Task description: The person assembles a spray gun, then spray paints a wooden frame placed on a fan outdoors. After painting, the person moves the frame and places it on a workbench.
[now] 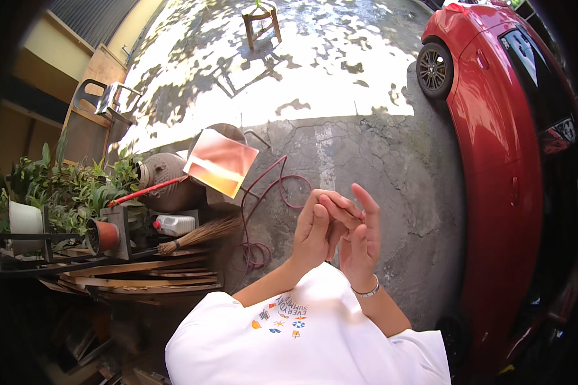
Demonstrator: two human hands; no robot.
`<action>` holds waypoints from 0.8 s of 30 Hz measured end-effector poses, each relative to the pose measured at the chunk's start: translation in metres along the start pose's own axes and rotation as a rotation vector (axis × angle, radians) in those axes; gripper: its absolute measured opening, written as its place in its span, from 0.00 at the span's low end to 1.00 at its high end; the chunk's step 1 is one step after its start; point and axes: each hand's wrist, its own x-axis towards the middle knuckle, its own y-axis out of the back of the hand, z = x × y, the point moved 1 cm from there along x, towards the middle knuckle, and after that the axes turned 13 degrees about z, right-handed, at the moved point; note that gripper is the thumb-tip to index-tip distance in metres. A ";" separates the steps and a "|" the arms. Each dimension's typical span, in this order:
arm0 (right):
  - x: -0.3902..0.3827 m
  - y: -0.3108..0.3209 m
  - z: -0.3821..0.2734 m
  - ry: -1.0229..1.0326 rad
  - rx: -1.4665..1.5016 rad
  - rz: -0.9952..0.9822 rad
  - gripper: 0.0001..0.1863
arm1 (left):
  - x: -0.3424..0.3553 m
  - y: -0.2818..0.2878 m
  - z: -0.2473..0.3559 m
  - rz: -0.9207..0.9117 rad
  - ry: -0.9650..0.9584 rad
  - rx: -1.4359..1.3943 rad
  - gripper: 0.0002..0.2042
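Observation:
My left hand is closed around the fingers of my right hand in front of my white printed shirt. The index finger of my right hand stands up, apart from the others. Where the fingers overlap, their tips are partly hidden, and I make out no object between them. A metal band circles my right wrist.
A red car stands close on the right. On the left are plants, a clay jar, a straw broom, wood planks and a pinkish square panel. A hose crosses the concrete; a stool stands farther off.

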 end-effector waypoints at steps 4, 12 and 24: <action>0.089 0.029 0.035 -0.117 0.170 0.123 0.38 | 0.099 -0.031 -0.055 -0.053 0.289 -0.186 0.22; 0.333 0.045 0.095 -0.062 -0.174 0.130 0.36 | 0.335 -0.068 -0.107 0.000 0.492 -0.294 0.22; 0.668 -0.029 0.216 -0.148 -0.066 -0.316 0.29 | 0.665 -0.047 -0.095 0.205 0.335 -0.322 0.22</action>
